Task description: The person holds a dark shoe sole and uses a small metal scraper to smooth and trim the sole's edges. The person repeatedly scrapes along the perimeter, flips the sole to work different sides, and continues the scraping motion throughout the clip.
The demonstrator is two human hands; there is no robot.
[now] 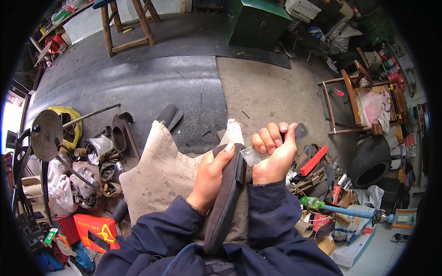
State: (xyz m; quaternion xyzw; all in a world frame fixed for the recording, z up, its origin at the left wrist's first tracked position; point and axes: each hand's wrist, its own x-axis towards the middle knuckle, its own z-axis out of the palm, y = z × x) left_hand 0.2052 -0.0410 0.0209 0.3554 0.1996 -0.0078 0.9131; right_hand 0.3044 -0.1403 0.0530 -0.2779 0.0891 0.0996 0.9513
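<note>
A dark brown shoe [225, 200] lies lengthwise over my lap, tilted on its side, with its black sole edge facing right. My left hand [209, 177] is closed round it, thumb pressed near the far end. In my right hand [277, 154] is a flat metal cobbler's knife [252, 156], gripped in curled fingers. Its grey blade meets the shoe's far right edge, while the dark other end sticks out beyond my fingers. Under both hands a stained beige cloth apron [159, 170] covers my knees. Beyond my left knee rests another dark shoe [167, 113], partly hidden.
To the left stand a machine with a round wheel [47, 135], bagged containers and a red box [96, 231]. On the right are a heap of scraps, a red bar [314, 160], a tyre [369, 161] and a wooden chair [352, 99]. A wooden stool [133, 45] and green cabinet [255, 25] stand ahead.
</note>
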